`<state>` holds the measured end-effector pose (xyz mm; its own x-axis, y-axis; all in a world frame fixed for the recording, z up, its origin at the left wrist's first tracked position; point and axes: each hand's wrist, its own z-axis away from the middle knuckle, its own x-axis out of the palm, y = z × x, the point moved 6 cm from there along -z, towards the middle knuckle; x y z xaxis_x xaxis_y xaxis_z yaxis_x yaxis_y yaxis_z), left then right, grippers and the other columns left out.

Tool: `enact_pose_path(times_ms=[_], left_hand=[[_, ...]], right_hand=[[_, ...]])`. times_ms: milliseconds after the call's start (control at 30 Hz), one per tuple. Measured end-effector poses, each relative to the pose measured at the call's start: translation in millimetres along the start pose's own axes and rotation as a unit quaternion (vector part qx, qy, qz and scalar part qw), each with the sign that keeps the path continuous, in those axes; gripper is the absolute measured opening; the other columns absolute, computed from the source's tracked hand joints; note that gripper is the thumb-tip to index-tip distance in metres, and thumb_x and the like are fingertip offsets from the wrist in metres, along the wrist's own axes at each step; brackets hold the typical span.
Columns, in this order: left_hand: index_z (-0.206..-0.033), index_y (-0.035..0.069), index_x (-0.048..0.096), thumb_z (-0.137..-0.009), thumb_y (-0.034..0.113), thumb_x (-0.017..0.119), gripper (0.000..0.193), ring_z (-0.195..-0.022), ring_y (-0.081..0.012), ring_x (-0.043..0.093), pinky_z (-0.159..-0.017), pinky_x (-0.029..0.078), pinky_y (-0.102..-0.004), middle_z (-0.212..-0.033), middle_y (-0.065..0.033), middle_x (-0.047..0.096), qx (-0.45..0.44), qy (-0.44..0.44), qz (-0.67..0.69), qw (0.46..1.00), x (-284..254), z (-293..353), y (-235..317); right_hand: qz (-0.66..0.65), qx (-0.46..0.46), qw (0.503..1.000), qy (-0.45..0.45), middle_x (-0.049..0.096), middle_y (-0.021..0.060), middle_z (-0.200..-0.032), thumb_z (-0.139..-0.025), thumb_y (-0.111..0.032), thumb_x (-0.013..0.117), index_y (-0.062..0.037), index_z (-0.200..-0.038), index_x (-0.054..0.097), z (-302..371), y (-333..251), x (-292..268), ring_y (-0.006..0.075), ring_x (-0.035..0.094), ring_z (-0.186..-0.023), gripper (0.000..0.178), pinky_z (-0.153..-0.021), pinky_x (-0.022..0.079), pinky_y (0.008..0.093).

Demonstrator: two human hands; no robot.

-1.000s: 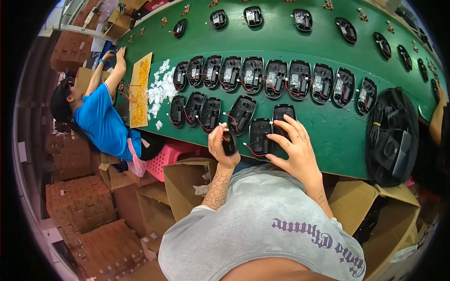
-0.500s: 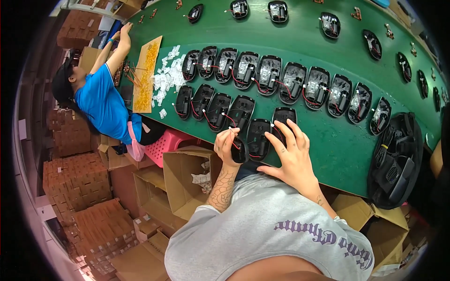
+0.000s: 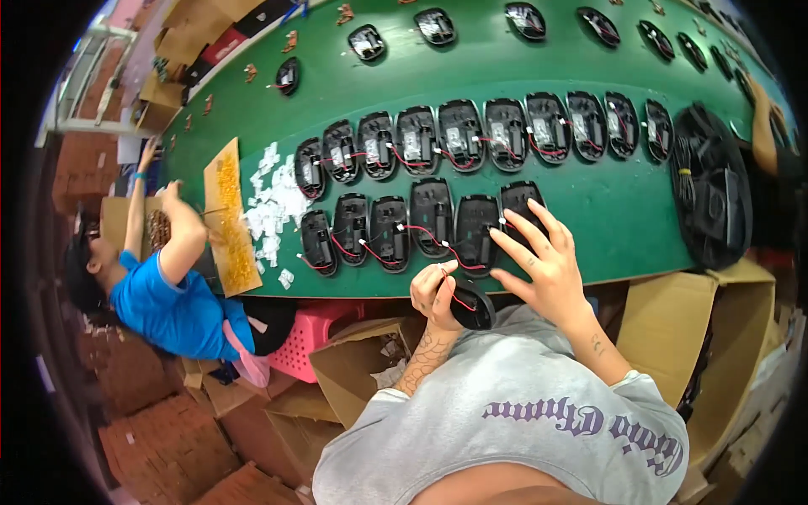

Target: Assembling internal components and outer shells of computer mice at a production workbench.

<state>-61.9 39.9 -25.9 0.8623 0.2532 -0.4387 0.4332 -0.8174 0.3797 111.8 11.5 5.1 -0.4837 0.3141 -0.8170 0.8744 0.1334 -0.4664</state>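
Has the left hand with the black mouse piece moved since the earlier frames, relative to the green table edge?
Yes. The left hand, holding the black mouse piece, has drawn back off the green table, now past its near edge.

Brown cardboard boxes [image 3: 673, 324] under table — open, plain

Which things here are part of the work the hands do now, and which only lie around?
In hand: left hand holds black mouse shell; right hand on mouse bases with red wires.

Lying about: pink basket, cardboard boxes, black tray stack.

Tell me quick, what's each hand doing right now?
Left hand: closed, holding a black mouse shell.
Right hand: open, fingers spread on the table's shells.
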Motion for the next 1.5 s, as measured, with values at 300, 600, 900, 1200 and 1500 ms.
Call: enact_pose_path(times_ms=[300,600,900,1200,1500], left_hand=[[-0.117,0.003,0.062,-0.07,0.003,0.071,0.048,-0.095,-0.0286,0.061,-0.083,0.049,-0.0378,-0.112,-0.0119,0.064,-0.061,-0.129,0.152,0.978,-5,-57,30],[-0.119,0.016,0.069,-0.073,0.005,0.069,0.048,-0.116,-0.0306,0.058,-0.093,0.046,-0.042,-0.133,-0.0113,0.058,0.024,-0.185,0.178,0.966,42,-78,60],[-0.125,0.02,0.065,-0.073,0.016,0.078,0.053,-0.132,-0.0304,0.048,-0.109,0.036,-0.0523,-0.139,-0.0083,0.054,0.056,-0.334,0.073,0.938,45,-88,39],[-0.121,0.023,0.067,-0.072,0.022,0.08,0.051,-0.135,-0.031,0.045,-0.112,0.028,-0.0584,-0.14,-0.0033,0.054,0.083,-0.361,0.032,0.929,73,-70,32],[-0.116,0.022,0.07,-0.07,0.017,0.08,0.047,-0.135,-0.032,0.044,-0.113,0.025,-0.0586,-0.138,-0.0024,0.056,0.117,-0.343,0.08,0.928,77,-80,40]], right_hand=[[-0.456,0.101,0.883,0.05,0.062,0.0105,-0.117,-0.081,-0.021,0.074,-0.0065,-0.131,0.057,29,11,-37,0.0208,0.059,-0.105,0.055,-0.088,0.048,0.0355],[-0.571,0.282,0.771,0.018,0.067,0.0123,-0.1,-0.089,-0.002,0.058,-0.0008,-0.13,0.051,61,52,-52,0.0152,0.067,-0.067,0.042,-0.062,0.054,0.0211],[-0.499,0.386,0.722,0.284,0.067,0.0143,-0.106,-0.089,0.001,0.061,0.0029,-0.127,0.052,94,105,-59,0.0201,0.07,-0.082,0.038,-0.069,0.06,0.027],[-0.383,0.332,0.856,0.103,0.061,0.0134,-0.12,-0.088,0.0,0.064,0.0004,-0.126,0.058,75,68,-53,0.0177,0.065,-0.101,0.038,-0.078,0.055,0.0266],[-0.065,0.169,0.976,0.124,0.06,0.0133,-0.122,-0.082,0.0,0.066,-0.0013,-0.115,0.066,54,57,-67,0.0284,0.064,-0.098,0.034,-0.084,0.052,0.0333]])
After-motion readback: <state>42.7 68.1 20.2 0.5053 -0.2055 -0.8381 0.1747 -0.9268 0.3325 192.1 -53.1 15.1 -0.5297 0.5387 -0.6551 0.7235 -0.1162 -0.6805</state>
